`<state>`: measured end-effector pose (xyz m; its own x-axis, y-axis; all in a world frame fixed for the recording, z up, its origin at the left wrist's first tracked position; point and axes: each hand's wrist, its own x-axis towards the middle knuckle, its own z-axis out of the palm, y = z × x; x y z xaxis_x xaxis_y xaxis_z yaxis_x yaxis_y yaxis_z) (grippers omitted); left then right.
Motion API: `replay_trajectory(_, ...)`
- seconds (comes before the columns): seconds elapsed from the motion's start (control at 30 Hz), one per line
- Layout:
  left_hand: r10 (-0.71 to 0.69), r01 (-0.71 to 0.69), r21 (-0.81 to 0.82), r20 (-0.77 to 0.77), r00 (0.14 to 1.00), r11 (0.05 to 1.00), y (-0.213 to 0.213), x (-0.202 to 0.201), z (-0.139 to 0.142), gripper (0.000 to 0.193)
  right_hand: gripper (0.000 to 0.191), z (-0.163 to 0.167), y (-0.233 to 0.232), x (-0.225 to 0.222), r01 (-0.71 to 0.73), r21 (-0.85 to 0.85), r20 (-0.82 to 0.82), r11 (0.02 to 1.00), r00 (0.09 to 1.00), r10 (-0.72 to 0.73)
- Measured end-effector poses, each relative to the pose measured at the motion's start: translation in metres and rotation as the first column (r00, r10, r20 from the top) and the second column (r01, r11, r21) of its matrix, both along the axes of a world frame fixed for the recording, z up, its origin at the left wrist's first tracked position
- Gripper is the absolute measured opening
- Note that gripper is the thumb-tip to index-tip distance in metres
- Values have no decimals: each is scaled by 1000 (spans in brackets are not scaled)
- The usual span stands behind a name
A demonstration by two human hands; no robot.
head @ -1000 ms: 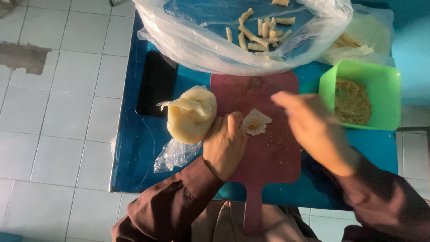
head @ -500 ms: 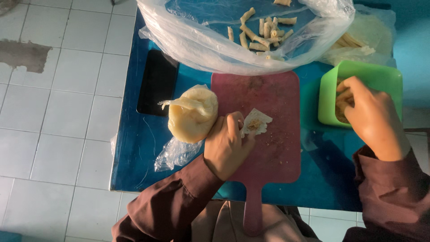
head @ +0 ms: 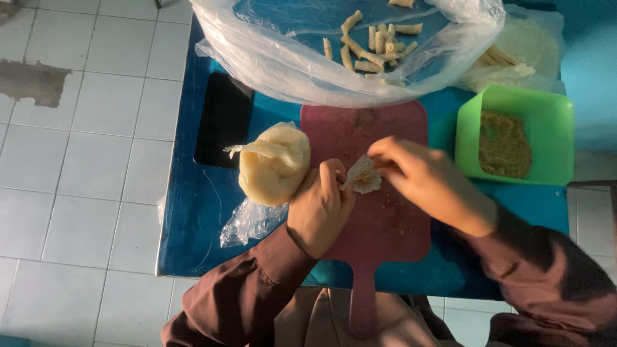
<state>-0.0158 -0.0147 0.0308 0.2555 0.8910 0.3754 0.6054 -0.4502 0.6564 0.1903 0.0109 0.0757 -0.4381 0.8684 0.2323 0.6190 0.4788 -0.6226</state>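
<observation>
Left hand (head: 321, 209) curled, right hand (head: 421, 180) fingers pinched, close together

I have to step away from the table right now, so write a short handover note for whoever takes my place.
Left hand: pins the small wrapper on the pink cutting board.
Right hand: fingertips at the wrapper, which has brown filling on it.
Nearby: stack of wrappers left of the board, green tub of filling to the right, plastic sheet with finished rolls behind.
Done: several rolls; this wrapper filled.
Left: this wrapper unrolled; the stack remains.
</observation>
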Motion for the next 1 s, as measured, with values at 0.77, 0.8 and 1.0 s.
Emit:
replay_trajectory(0.77,-36,66,-131,222,974,989,7,5,0,30,42,-23,-4,-8,-88,347,105,933,993,55)
replay_trajectory(0.8,-35,81,-188,239,970,979,8,6,0,30,43,-23,-5,-8,-83,353,98,932,994,52)
replay_trajectory(1.0,-104,142,-127,267,958,982,8,12,-6,30,39,-23,-13,1,126,317,137,940,975,-177)
